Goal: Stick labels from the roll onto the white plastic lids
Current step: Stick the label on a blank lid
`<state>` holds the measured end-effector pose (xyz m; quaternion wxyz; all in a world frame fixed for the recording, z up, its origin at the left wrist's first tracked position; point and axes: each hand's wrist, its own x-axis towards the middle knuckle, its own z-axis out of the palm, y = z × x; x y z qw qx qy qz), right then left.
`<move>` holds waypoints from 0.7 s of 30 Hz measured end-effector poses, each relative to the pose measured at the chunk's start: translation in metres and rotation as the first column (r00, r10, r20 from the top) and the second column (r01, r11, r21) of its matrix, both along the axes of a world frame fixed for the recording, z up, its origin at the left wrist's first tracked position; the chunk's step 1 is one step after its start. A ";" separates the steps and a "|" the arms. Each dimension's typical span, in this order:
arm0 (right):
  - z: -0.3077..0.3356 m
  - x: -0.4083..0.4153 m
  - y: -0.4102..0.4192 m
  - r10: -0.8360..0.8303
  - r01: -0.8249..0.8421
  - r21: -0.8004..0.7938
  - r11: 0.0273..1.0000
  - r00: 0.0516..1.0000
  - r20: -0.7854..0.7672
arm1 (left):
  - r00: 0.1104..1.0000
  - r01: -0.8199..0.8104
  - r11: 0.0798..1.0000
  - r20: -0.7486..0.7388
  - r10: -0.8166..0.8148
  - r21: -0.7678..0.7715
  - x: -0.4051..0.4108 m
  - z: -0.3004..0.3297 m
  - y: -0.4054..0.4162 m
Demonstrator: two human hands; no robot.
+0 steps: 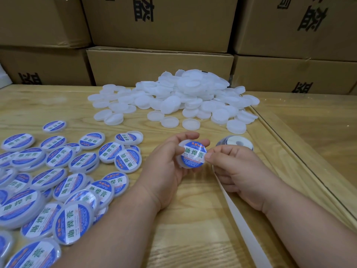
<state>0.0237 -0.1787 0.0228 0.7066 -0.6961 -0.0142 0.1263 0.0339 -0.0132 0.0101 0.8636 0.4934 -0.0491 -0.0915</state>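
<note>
Lid (190,157) gripped in left hand (166,171), label (193,154) up; right hand (233,171) fingertips press its right edge, roll (234,144) just beyond.

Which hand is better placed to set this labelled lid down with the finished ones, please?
Probably left: the left hand already holds the lid, and the labelled lids lie on its side.

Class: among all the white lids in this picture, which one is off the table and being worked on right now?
The lid held up in the left hand, with the right hand pinching its blue label's edge. Every other lid lies on the table.
</note>
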 end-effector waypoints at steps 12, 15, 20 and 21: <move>0.000 0.000 0.001 -0.006 0.006 -0.031 1.000 1.000 -0.002 | 0.999 -0.010 0.997 0.039 0.007 0.076 0.000 -0.002 0.000; 0.000 0.000 0.002 -0.009 0.009 -0.030 1.000 1.000 -0.003 | 0.999 -0.010 0.995 0.043 0.006 0.095 0.000 -0.003 -0.001; 0.000 0.000 0.003 -0.025 0.025 -0.031 0.999 1.000 -0.005 | 0.999 -0.003 0.995 0.052 -0.002 0.098 0.002 -0.004 0.000; 0.000 0.001 0.003 -0.028 0.027 -0.034 0.999 1.000 -0.002 | 0.998 0.001 0.995 0.060 -0.007 0.095 0.002 -0.005 0.000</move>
